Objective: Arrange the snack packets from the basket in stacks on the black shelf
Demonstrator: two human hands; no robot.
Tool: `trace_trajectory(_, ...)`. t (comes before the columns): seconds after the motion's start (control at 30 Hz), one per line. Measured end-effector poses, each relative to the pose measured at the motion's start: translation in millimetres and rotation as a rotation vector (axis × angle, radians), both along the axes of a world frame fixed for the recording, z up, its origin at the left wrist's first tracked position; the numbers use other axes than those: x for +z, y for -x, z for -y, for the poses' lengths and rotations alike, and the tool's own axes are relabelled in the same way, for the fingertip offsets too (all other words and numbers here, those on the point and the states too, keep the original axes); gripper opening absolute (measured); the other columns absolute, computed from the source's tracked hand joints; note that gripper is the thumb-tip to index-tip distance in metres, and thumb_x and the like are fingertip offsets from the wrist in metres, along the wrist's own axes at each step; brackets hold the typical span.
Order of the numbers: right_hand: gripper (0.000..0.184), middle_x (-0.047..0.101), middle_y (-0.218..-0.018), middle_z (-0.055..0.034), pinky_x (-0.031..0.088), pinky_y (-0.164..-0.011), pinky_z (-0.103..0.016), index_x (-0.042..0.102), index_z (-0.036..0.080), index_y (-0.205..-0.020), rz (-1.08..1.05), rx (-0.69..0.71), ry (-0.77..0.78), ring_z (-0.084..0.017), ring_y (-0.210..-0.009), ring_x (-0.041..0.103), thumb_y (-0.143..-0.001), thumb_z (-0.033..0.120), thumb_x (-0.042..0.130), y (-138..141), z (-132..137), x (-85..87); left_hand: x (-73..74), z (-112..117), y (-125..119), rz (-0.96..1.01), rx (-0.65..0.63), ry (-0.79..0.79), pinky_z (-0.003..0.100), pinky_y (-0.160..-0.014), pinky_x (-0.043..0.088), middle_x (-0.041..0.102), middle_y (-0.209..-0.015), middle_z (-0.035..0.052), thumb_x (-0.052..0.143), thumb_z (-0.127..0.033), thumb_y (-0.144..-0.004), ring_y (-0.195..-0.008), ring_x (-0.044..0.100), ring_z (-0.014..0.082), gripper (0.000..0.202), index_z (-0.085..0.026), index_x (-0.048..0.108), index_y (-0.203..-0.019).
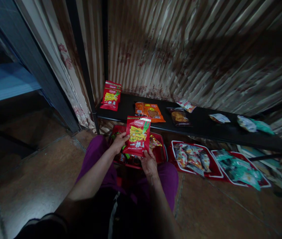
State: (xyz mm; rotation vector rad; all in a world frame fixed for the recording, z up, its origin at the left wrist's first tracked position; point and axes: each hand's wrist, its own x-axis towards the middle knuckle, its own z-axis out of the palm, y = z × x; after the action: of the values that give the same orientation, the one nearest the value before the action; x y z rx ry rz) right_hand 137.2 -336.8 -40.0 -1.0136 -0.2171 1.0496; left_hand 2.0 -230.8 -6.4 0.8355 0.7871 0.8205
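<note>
Between my two hands is a red snack bag [138, 136] with yellow sticks and a green onion printed on it, its front facing me. My left hand [120, 142] pinches the bag's left edge. At its lower right corner, my right hand [149, 162] grips it too. Right below the bag is a red basket [161, 151] of mixed snack packets, partly hidden by the bag and my hands. Beyond, on the black shelf [127, 99], similar red bags [111, 96] overlap at the left end. An orange snack bag [153, 112] lies right of them.
Farther right along the shelf lie a brown packet [179, 117] and several small pouches. Two more red baskets stand on the floor, one with white-orange packets [193, 156], one with green packets [240, 167]. A black post [86, 73] rises at the shelf's left end, before a striped curtain [160, 49].
</note>
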Motion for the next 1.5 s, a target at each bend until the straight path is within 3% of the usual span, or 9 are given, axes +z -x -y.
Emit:
trace_trajectory(0.2,0.038,0.071,-0.087,0.0035,0.056,-0.059,-0.026,0.065,0.026,-0.096,0.027,0.001,0.019,-0.012,-0.071,0.066,-0.06,0.027,0.079,1,-1,-5.3,-9.8,-1,-4,-0.098,0.118,-0.113,0.022,-0.06,0.043,0.067,-0.075,0.0017,0.063,-0.032,-0.073,-0.068,0.057,0.0135,0.017,-0.017,0.068,-0.08)
trace_trajectory(0.3,0.036,0.071,-0.083,0.0049,0.055,-0.058,-0.023,0.066,0.026,-0.092,0.03,0.018,0.039,-0.011,-0.069,0.066,-0.059,0.025,0.079,1,1,-3.4,-14.7,-4,-4,-0.127,0.146,-0.173,0.023,-0.064,0.044,0.067,-0.074,0.0013,0.06,-0.031,-0.074,-0.07,0.057,0.0149,0.017,-0.017,0.068,-0.081)
trace_trajectory(0.5,0.035,0.074,-0.089,0.0007,0.056,-0.072,-0.029,0.068,0.022,-0.092,0.048,0.047,0.066,-0.016,-0.08,0.068,-0.059,0.027,0.078,-6,-1,6.8,-12.6,-1,4,-0.147,0.051,-0.211,0.025,-0.068,0.045,0.069,-0.078,0.0023,0.062,-0.031,-0.073,-0.073,0.059,0.0163,0.017,-0.018,0.07,-0.081)
trace_trajectory(0.63,0.033,0.074,-0.08,0.0021,0.056,-0.067,-0.029,0.068,0.02,-0.087,0.033,-0.074,0.095,-0.016,-0.071,0.068,-0.057,0.03,0.08,-20,-15,19.4,-11.5,7,10,-0.143,-0.068,-0.183,0.025,-0.067,0.044,0.069,-0.077,0.0022,0.064,-0.034,-0.072,-0.07,0.058,0.0158,0.019,-0.017,0.07,-0.08)
trace_trajectory(0.83,0.029,0.072,-0.069,0.0032,0.054,-0.058,-0.02,0.067,0.018,-0.077,0.101,-0.112,0.032,-0.01,-0.06,0.065,-0.056,0.032,0.081,-39,-32,39.3,-20.8,16,19,-0.168,-0.143,-0.142,0.026,-0.065,0.044,0.067,-0.07,0.0023,0.069,-0.039,-0.068,-0.071,0.059,0.0181,0.022,-0.017,0.07,-0.074)
trace_trajectory(1.0,0.027,0.07,-0.062,0.0035,0.052,-0.053,-0.02,0.065,0.017,-0.071,0.156,-0.15,0.065,-0.01,-0.052,0.062,-0.054,0.031,0.081,-44,-40,39.0,-21.9,20,23,-0.12,-0.178,-0.08,0.028,-0.068,0.045,0.068,-0.074,0.0028,0.071,-0.044,-0.065,-0.074,0.061,0.0191,0.032,-0.017,0.07,-0.082)
trace_trajectory(1.2,0.023,0.069,-0.061,0.004,0.052,-0.052,-0.023,0.065,0.018,-0.071,0.152,-0.211,0.105,-0.012,-0.051,0.062,-0.056,0.029,0.08,-44,-54,39.1,-7.1,24,24,-0.068,-0.182,-0.026,0.028,-0.067,0.045,0.07,-0.076,0.0033,0.074,-0.047,-0.062,-0.068,0.061,0.0175,0.039,-0.017,0.07,-0.087)
trace_trajectory(1.37,0.027,0.071,-0.065,0.0034,0.051,-0.049,-0.021,0.068,0.019,-0.077,0.168,-0.045,0.108,-0.011,-0.053,0.062,-0.057,0.032,0.081,-38,-48,45.0,-2.3,20,24,-0.085,-0.045,-0.033,0.026,-0.065,0.044,0.069,-0.072,0.0022,0.073,-0.043,-0.064,-0.067,0.06,0.0168,0.031,-0.018,0.07,-0.082)
trace_trajectory(1.5,0.037,0.073,-0.071,0.0022,0.053,-0.053,-0.019,0.07,0.021,-0.085,0.146,0.109,0.175,-0.011,-0.059,0.066,-0.052,0.03,0.084,-25,-31,39.2,-6.5,13,23,-0.132,0.089,-0.025,0.023,-0.062,0.042,0.068,-0.074,0.0013,0.069,-0.038,-0.068,-0.069,0.059,0.015,0.027,-0.018,0.069,-0.085)
